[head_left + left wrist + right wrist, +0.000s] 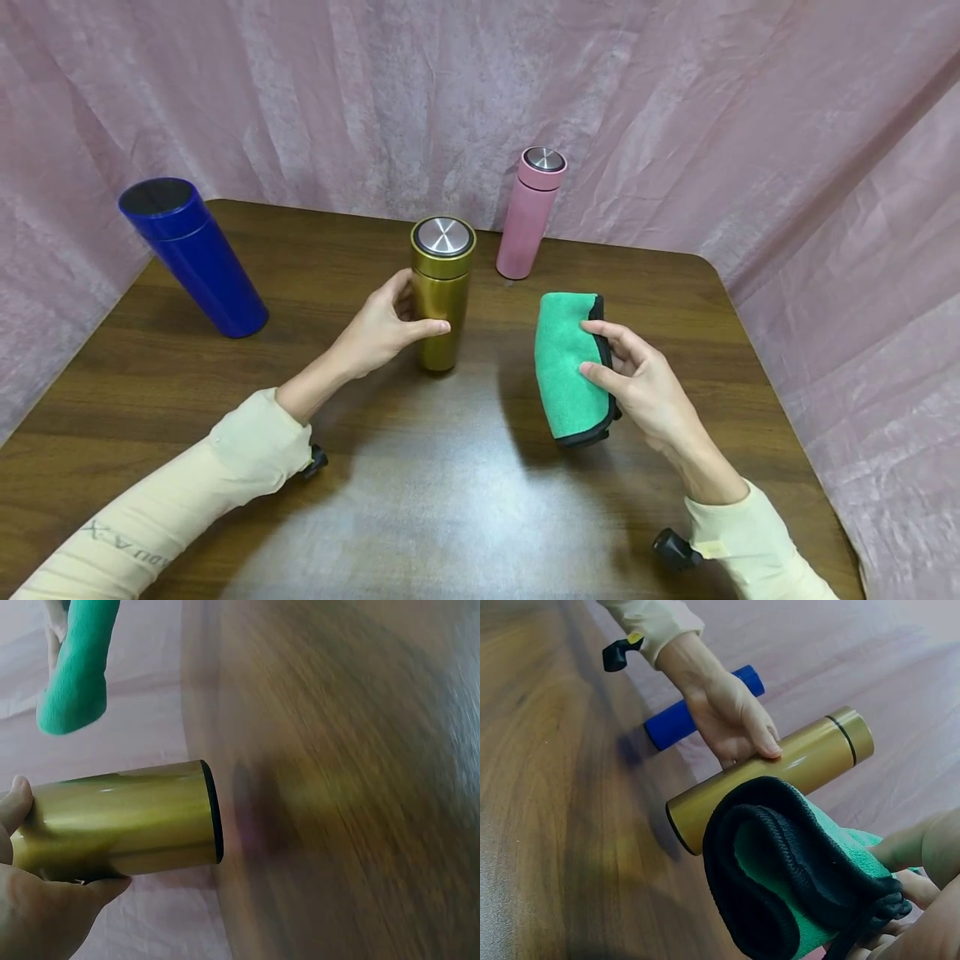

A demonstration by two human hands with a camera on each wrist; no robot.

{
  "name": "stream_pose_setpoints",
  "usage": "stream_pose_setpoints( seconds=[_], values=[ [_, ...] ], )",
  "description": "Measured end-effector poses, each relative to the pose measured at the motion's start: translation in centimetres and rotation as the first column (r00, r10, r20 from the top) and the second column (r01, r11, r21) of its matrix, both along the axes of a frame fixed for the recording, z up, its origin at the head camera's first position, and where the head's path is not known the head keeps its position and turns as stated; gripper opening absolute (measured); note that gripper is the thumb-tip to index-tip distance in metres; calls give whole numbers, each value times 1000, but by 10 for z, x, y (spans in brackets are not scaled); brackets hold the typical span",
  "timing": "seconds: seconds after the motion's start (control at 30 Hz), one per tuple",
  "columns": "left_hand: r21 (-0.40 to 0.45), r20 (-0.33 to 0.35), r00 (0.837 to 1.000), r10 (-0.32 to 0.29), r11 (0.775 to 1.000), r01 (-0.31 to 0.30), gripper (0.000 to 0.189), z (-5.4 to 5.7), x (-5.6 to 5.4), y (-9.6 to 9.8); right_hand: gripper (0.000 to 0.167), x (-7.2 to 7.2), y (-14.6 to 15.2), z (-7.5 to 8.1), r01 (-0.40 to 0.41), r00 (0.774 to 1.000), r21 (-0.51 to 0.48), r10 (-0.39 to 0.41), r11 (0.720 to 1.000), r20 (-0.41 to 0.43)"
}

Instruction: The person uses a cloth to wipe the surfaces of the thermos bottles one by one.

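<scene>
My left hand [382, 327] grips a gold thermos bottle [442, 304] round its body, thumb across the front. The bottle is upright with a silver disc on its lid. In the left wrist view the black-rimmed base of the gold bottle [112, 821] shows, held just above the wooden table. My right hand [641, 383] pinches a folded green cloth [570, 367] with black edging, thumb and fingers at its right side. The cloth hangs over the table, right of the bottle. In the right wrist view the cloth's layered black edges [780, 877] face the camera.
A blue bottle [202, 262] with a dark lid stands on the left of the wooden table [360, 517]. A pink bottle [528, 221] stands at the back, near the pink curtain [337, 100]. Small black devices [675, 550] hang at both wrists.
</scene>
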State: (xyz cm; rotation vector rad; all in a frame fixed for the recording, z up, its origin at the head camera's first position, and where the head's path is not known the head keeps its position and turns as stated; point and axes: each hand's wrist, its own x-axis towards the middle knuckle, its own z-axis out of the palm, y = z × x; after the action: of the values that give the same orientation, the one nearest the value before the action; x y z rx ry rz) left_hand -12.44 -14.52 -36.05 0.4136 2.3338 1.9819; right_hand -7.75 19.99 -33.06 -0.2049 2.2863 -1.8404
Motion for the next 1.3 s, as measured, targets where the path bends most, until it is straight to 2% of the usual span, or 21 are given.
stream_pose_setpoints(
  seconds=[0.43, 0.63, 0.9, 1.07, 1.3],
  values=[
    [40, 8, 991, -131, 991, 131, 60, 4, 19, 25, 51, 2, 1, 3, -4, 1000, 4, 4, 1000, -14],
    [48, 20, 982, -188, 981, 187, 65, 0, 23, 33, 49, 3, 7, 7, -26, 998, -28, 24, 999, -52],
    [42, 36, 979, -200, 979, 199, 71, -6, 24, 36, 40, 9, 21, 24, -130, 984, -71, 120, 989, -133],
    [47, 42, 978, -202, 979, 200, 72, -8, 25, 34, 42, 10, 24, 34, -242, 964, -137, 221, 961, -151],
    [40, 41, 977, -208, 978, 207, 73, -12, 24, 33, 46, 8, 16, 49, -346, 929, -156, 315, 925, -192]
  ],
)
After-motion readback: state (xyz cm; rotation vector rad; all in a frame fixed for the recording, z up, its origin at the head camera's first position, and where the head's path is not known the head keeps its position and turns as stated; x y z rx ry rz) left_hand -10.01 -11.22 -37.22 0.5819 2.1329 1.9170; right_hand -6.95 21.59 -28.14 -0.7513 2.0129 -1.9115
